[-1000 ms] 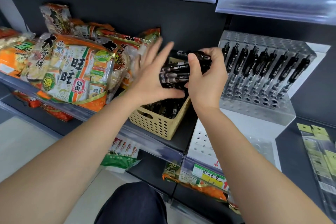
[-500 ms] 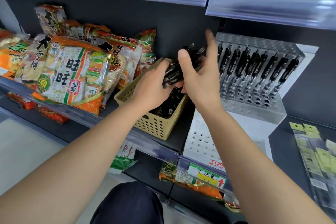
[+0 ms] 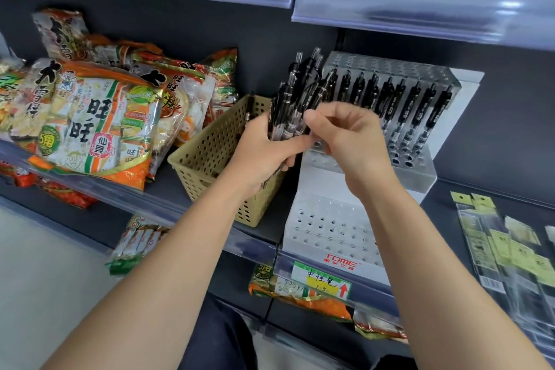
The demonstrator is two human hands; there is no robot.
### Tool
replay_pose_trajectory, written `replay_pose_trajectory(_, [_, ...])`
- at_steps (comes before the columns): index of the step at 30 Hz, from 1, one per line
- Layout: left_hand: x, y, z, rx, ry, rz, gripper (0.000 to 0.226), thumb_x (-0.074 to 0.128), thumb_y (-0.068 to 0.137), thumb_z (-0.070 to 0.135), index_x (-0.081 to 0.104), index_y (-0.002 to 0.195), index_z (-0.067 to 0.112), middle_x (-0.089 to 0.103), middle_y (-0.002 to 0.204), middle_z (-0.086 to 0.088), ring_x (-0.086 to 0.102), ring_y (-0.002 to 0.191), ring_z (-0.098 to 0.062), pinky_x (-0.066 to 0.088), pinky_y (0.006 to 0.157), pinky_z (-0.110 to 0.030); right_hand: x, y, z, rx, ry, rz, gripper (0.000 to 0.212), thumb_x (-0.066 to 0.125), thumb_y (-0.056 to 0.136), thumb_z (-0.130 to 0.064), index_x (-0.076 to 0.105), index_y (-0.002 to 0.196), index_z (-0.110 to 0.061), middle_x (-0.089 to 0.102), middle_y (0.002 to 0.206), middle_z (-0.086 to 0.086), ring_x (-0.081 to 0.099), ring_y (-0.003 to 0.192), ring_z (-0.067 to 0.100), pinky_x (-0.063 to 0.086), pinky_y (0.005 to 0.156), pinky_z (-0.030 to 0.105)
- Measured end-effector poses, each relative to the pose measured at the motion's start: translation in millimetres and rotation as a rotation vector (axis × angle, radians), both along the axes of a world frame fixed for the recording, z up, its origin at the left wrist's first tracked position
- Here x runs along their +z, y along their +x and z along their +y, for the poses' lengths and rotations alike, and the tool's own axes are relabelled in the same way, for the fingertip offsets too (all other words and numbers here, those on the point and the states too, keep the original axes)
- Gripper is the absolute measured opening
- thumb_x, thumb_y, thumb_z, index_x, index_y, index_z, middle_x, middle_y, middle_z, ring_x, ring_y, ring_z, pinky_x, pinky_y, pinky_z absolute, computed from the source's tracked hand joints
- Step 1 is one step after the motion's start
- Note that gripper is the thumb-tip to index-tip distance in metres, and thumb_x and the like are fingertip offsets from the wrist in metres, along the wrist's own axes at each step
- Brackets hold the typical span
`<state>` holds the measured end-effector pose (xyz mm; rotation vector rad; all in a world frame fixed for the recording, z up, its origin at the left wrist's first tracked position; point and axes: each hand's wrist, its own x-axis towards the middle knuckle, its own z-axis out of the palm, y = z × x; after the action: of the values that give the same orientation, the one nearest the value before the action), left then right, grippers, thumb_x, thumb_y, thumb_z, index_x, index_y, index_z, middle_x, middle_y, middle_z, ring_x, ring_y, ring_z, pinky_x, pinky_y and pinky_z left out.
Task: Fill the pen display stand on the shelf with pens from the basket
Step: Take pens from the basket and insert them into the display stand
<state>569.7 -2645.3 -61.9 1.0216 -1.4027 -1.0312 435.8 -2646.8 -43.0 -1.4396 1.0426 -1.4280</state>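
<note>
Shelf [image 3: 168,189]: dark, with a clear strip along its near edge; it carries everything below.
Snack bags [image 3: 90,120]: orange and white packets piled on the left part of the shelf, leaning back against the far wall.
Pen display stand [image 3: 420,165]: right of the middle, a clear upper tier behind a white lower tier full of holes. The white tier's holes that show hold nothing.
Basket [image 3: 207,153]: tan, perforated, between the snack bags and the stand, its right end hidden behind the left hand.
Hanging packets [image 3: 504,249]: flat clear sleeves with yellow-green cards, on the near right, blurred.
Left hand [image 3: 264,153]: over the right end of the basket, fingers and thumb wrapped round the lower part of the bundle of pens.
Right hand [image 3: 351,135]: in front of the stand's left side, fingers curled and thumb tip against the bundle's right side; whether it pinches a single pen I cannot tell.
Bundle of pens [image 3: 295,99]: black, held nearly upright, tops tilted slightly right, just left of the stand.
Pens in the stand [image 3: 414,105]: a row of black pens standing in the clear tier, leaning back.
Price label [image 3: 321,279]: green and yellow with a red arrow, on the shelf edge below the stand.
</note>
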Motion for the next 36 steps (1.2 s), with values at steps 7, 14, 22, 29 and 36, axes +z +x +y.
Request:
replay_pose_trajectory(7, [-8.4,-31.9,3.3,-0.029,0.096,0.209,0.018,0.066,0.083,0.001,0.056,0.084,0.016,0.064,0.064,-0.001,0.055,0.05,-0.018,0.042,0.047,-0.027,3.7,-35.6,4.6,-0.057,-0.011,-0.024,0.009,0.069,0.085,-0.015,0.062,0.08,-0.017,0.066,0.071,-0.003,0.063,0.064,0.008,0.047,0.057,0.019])
replay_pose_trajectory(14, [-9.5,-52.2,2.1,-0.203,0.129,0.277,0.007,0.064,0.08,0.014,0.057,0.082,0.014,0.066,0.065,-0.004,0.053,0.047,-0.018,0.036,0.048,-0.028,9.9,-64.7,8.3,0.167,0.007,0.008,0.015,0.06,0.089,-0.006,0.061,0.075,-0.011,0.064,0.061,0.001,0.058,0.054,0.012,0.047,0.053,0.02])
replay_pose_trajectory(22, [-2.1,-69.1,0.6,-0.03,0.184,0.35,0.002,0.052,0.091,0.005,0.053,0.093,0.005,0.069,0.065,-0.007,0.045,0.038,-0.019,0.031,0.042,-0.023,22.6,-90.9,6.8,-0.115,-0.075,-0.135,0.013,0.064,0.088,-0.011,0.058,0.077,-0.01,0.068,0.063,-0.002,0.063,0.056,0.013,0.051,0.054,0.025])
replay_pose_trajectory(29, [-1.9,-73.4,3.0,0.093,0.142,0.338,0.012,0.048,0.09,0.002,0.049,0.079,0.005,0.072,0.078,-0.008,0.048,0.041,-0.021,0.028,0.042,-0.026,36.2,-93.0,9.0,-0.391,-0.283,-0.056,0.016,0.072,0.082,-0.017,0.057,0.075,-0.014,0.066,0.065,0.002,0.064,0.055,0.015,0.051,0.052,0.026])
replay_pose_trajectory(36, [-7.4,-72.2,8.3,0.067,0.172,0.287,0.01,0.052,0.092,0.004,0.053,0.091,0.014,0.074,0.079,-0.003,0.057,0.047,-0.022,0.035,0.044,-0.026,20.9,-79.9,-0.1,-0.609,-0.38,0.224,0.015,0.073,0.08,-0.028,0.06,0.075,-0.023,0.063,0.064,-0.012,0.063,0.06,0.008,0.054,0.063,0.029])
